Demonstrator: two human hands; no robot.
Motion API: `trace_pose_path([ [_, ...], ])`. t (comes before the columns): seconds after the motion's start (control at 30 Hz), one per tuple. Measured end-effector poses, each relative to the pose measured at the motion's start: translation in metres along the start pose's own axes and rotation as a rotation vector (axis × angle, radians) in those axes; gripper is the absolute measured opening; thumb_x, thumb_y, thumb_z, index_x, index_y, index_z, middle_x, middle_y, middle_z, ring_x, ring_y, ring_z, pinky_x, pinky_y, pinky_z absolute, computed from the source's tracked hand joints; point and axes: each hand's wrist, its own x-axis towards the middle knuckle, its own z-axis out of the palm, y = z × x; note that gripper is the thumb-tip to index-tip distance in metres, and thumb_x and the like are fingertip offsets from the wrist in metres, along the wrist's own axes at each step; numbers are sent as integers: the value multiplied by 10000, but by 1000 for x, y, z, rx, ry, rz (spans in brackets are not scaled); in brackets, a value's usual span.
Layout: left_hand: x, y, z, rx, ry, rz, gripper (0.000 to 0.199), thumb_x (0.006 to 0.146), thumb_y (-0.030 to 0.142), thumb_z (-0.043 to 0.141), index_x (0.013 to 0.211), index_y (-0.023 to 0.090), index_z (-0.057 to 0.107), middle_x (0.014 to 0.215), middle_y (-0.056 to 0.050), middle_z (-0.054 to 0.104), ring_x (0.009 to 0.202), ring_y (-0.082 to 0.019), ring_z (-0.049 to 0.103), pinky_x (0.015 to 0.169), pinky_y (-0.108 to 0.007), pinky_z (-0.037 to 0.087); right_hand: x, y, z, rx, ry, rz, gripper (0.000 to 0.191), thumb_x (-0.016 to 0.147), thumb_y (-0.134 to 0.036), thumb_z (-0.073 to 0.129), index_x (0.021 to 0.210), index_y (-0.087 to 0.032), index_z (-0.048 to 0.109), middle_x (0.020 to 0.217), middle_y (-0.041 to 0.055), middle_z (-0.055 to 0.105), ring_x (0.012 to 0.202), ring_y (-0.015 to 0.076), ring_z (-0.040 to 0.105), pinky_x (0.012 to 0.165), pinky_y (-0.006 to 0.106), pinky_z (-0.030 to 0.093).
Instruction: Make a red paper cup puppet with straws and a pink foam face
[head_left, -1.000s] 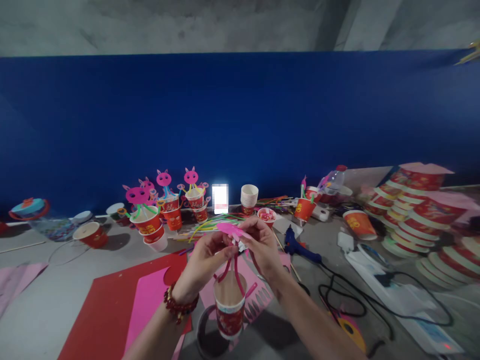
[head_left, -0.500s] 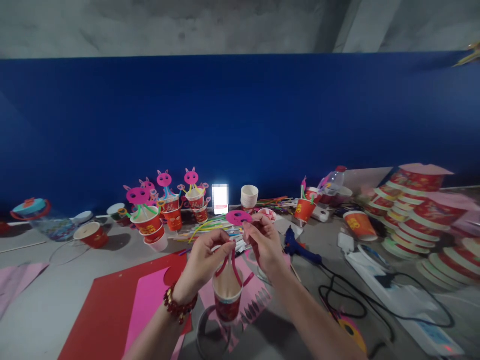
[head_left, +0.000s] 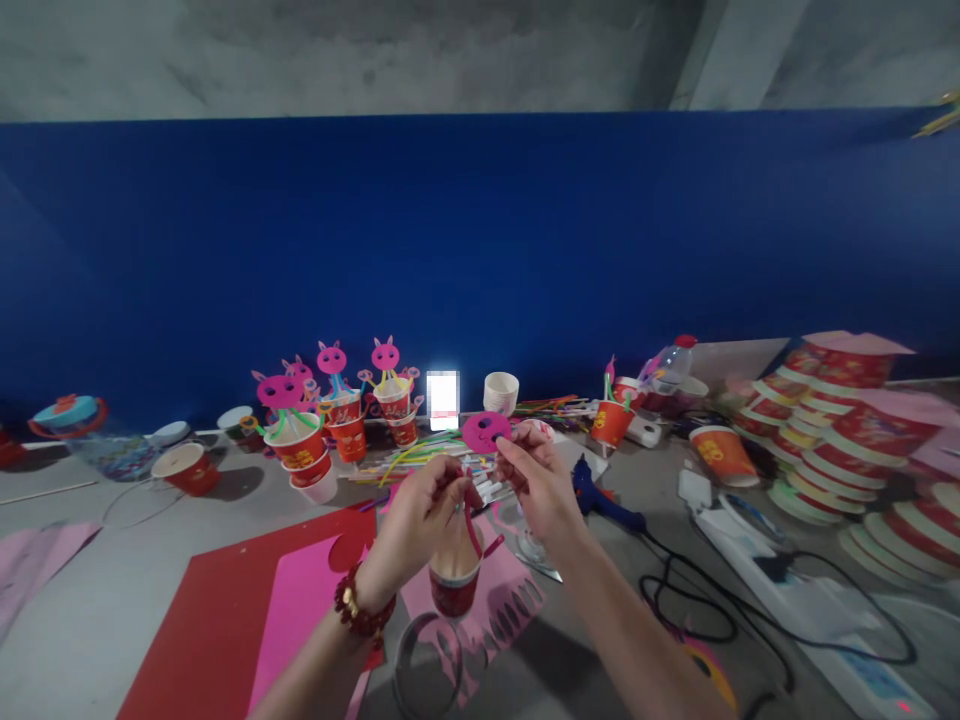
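Between thumb and fingers my right hand [head_left: 534,478] holds a flat magenta paper face [head_left: 484,432] with dark eyes and a drawn mouth. My left hand [head_left: 435,505], with a red beaded bracelet at the wrist, pinches the top of dark red strips [head_left: 475,530] that rise from a red paper cup [head_left: 454,592]. The cup hangs below the left fingers, over pink paper with cut-out slots. The face is a little above and to the right of the strips, apart from them.
Cups with pink animal faces [head_left: 281,392] stand at the back left, near colourful sticks [head_left: 420,455]. Red paper [head_left: 202,610] lies front left. A blue glue gun [head_left: 611,505], its black cable, a white power strip [head_left: 795,610] and stacked cups [head_left: 825,440] are on the right.
The magenta face has tilted up to show more of its front, and has shifted slightly right with my right hand. The cup has risen slightly with my left hand.
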Motion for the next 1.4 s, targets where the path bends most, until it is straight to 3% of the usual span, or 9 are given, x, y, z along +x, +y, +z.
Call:
trace_pose_path([
  [0.33, 1, -1, 0, -82, -61, -26, 140, 962, 299, 520, 888, 202, 589, 801, -36, 713, 748, -188, 675, 725, -280, 490, 0, -5, -1, -1, -18, 21, 278, 689, -318, 873, 730, -217, 616, 613, -66, 557, 515, 88, 512, 501, 207, 447],
  [0.47, -1, -4, 2, -181, -75, -71, 158, 951, 345, 540, 1029, 207, 551, 789, -34, 732, 745, -198, 695, 712, -285, 505, -1, -6, -2, 21, -37, 22, 270, 694, -308, 872, 740, -212, 624, 616, -63, 562, 514, 82, 505, 498, 197, 435],
  [0.7, -7, -17, -1, -128, 37, -102, 202, 911, 350, 598, 931, 236, 432, 674, 46, 660, 554, -118, 580, 542, -203, 403, -8, -9, -4, 15, -56, 49, 288, 683, -310, 884, 735, -205, 621, 606, -69, 571, 500, 74, 507, 490, 184, 415],
  [0.83, -13, -25, -3, -236, 85, -155, 292, 881, 416, 628, 879, 242, 393, 597, 79, 607, 469, -97, 527, 468, -180, 405, -17, -9, -4, 4, -92, 112, 291, 652, -299, 910, 726, -190, 651, 697, -48, 621, 600, 81, 566, 584, 180, 473],
  [0.97, -21, -33, -1, -343, 108, -227, 366, 836, 472, 674, 868, 241, 392, 616, 75, 613, 495, -114, 583, 430, -186, 464, -31, 3, -12, 52, -162, 212, 294, 637, -290, 925, 717, -189, 661, 693, -40, 636, 636, 90, 583, 616, 183, 485],
  [1.1, -28, -48, 6, -407, 139, -252, 384, 815, 458, 706, 859, 236, 396, 591, 96, 576, 487, -94, 549, 434, -190, 514, -48, 32, -19, 70, -121, 256, 294, 673, -307, 907, 769, -185, 657, 744, -28, 658, 660, 93, 602, 647, 196, 511],
  [1.17, -29, -55, 11, -430, 132, -254, 398, 810, 468, 713, 853, 233, 395, 578, 99, 564, 473, -86, 528, 430, -192, 519, -55, 45, -19, 79, -94, 250, 293, 700, -324, 886, 767, -183, 638, 679, -42, 622, 576, 77, 554, 558, 178, 478],
  [1.27, -31, -63, 16, -456, 109, -253, 421, 795, 485, 733, 869, 227, 408, 584, 93, 571, 471, -81, 515, 424, -182, 506, -61, 57, -15, 107, -62, 250, 306, 718, -342, 868, 760, -186, 608, 540, -75, 529, 431, 44, 420, 393, 137, 298],
  [1.4, -34, -61, 16, -498, 60, -254, 419, 800, 504, 730, 938, 212, 464, 690, 39, 643, 579, -114, 591, 473, -209, 533, -62, 61, -16, 158, -37, 242, 333, 705, -357, 872, 762, -201, 584, 447, -113, 433, 366, 25, 278, 360, 136, 200],
])
